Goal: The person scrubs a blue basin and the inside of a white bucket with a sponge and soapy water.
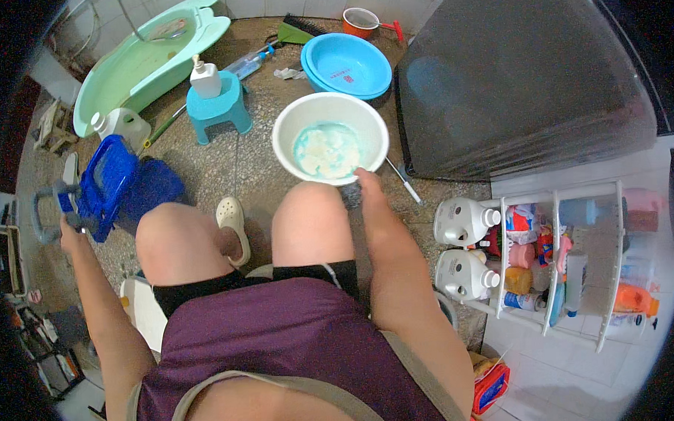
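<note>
A white plastic basin [284, 148] stands on the floor before my knees, with bluish liquid and a pale mass inside. My right hand [368, 182] is at its near right rim; whether the fingers grip the rim is hard to tell. My left hand [73, 235] is stretched far out to the left, beside a grey and blue object [67, 211] whose kind I cannot make out. Whether the hand holds it is unclear. A blue plastic basket-like item [110, 174] and dark blue cloth [152, 186] lie between that hand and my left knee.
Stacked blue basins [348, 65] touch the far side of the white one. A turquoise stool [216, 106] bears a pump bottle [205, 78]. Behind are a green baby bathtub [143, 95] and a dustpan [294, 34]. Right are a dark appliance-like box [511, 87], jugs [461, 222] and a white rack [558, 258].
</note>
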`<action>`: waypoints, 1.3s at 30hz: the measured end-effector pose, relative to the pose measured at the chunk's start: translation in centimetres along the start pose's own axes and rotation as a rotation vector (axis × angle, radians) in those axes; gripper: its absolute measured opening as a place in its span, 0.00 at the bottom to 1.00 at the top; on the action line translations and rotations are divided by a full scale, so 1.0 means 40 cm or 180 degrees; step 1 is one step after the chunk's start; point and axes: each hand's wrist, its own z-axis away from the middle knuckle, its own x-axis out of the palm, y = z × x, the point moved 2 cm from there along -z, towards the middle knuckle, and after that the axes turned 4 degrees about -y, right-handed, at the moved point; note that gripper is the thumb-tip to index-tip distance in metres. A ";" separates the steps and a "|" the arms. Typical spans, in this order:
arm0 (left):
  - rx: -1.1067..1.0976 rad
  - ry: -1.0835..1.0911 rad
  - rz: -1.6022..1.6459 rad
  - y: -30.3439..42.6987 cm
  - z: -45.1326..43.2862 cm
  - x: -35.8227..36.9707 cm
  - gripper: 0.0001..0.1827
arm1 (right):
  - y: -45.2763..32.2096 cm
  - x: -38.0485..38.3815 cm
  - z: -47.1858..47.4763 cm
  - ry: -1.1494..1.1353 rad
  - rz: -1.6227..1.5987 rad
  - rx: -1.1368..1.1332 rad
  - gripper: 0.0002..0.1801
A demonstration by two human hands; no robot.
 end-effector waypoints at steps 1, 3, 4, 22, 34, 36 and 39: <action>0.0148 -0.0018 0.0018 0.037 -0.074 -0.063 0.29 | 0.006 0.097 0.026 -0.0029 0.0056 0.0210 0.28; -0.0009 -0.0408 0.0151 0.006 -0.178 -0.056 0.26 | 0.053 0.093 -0.077 -0.0242 -0.0308 0.0045 0.27; -0.0040 -0.0551 0.0147 0.047 -0.239 -0.092 0.25 | 0.072 0.149 -0.088 -0.0348 -0.0279 0.0053 0.27; -0.0463 -0.0653 -0.0913 0.109 -0.185 -0.008 0.30 | 0.176 0.107 -0.198 0.0534 0.3052 -0.1704 0.21; -0.0546 -0.0849 -0.1033 0.023 -0.138 -0.063 0.23 | 0.137 0.048 -0.310 0.0500 0.3885 -0.0511 0.19; -0.0471 -0.0455 -0.0974 0.067 -0.132 -0.083 0.23 | 0.111 0.047 -0.342 0.0809 0.3452 -0.0894 0.19; -0.0479 -0.0299 -0.1481 -0.019 -0.090 -0.018 0.22 | 0.104 -0.061 -0.452 0.1867 0.4010 -0.1149 0.21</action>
